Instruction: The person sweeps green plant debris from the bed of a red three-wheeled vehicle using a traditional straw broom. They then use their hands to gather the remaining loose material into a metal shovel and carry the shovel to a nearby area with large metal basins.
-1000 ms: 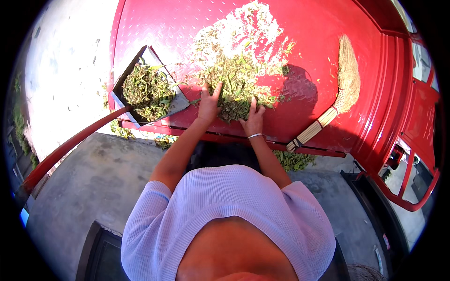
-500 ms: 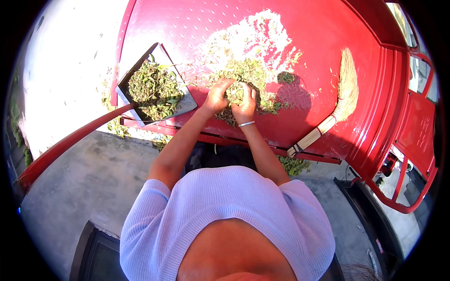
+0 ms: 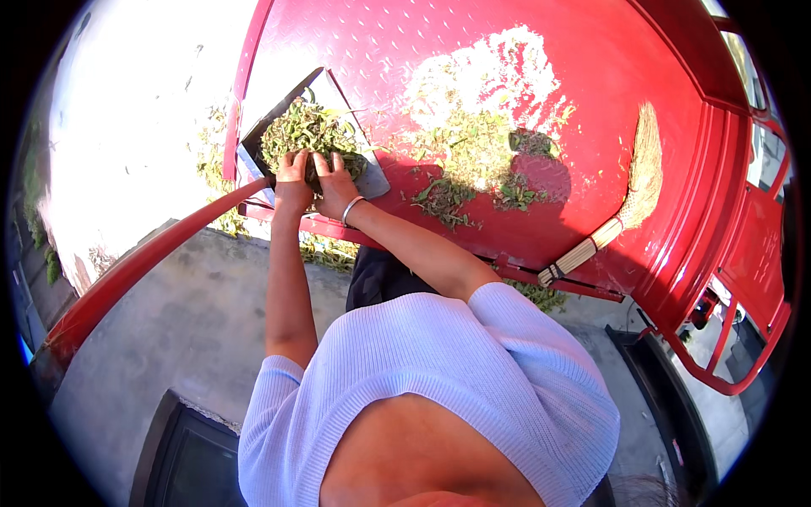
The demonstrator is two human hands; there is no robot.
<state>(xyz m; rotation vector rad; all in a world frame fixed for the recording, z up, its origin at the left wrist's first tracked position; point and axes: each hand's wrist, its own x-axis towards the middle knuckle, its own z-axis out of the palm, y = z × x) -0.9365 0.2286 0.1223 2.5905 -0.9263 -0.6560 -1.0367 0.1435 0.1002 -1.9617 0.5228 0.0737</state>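
My left hand [image 3: 293,180] and my right hand [image 3: 336,184] rest side by side on a heap of green leaves [image 3: 304,127] in a metal dustpan [image 3: 375,178]. Their fingers are stretched and somewhat apart; parts of the fingertips are lost among the leaves. A silver bangle [image 3: 351,209] circles my right wrist. From the dustpan a long red handle [image 3: 160,252] runs down to the left. The dustpan sits on the left end of a red metal truck bed [image 3: 338,34]. To its right, a thinner scatter of leaf bits [image 3: 465,148] lies on the bed.
A straw hand broom [image 3: 638,182] lies on the right part of the bed, its handle toward the front edge. Red rails [image 3: 726,384] stand at the far right. More leaves [image 3: 329,252] lie below the bed's edge on the concrete ground [image 3: 203,296].
Both hands have moved left from the leaf pile on the bed to the dustpan. The heap in the dustpan is higher, and the pile on the bed has shrunk. The view has shifted slightly.
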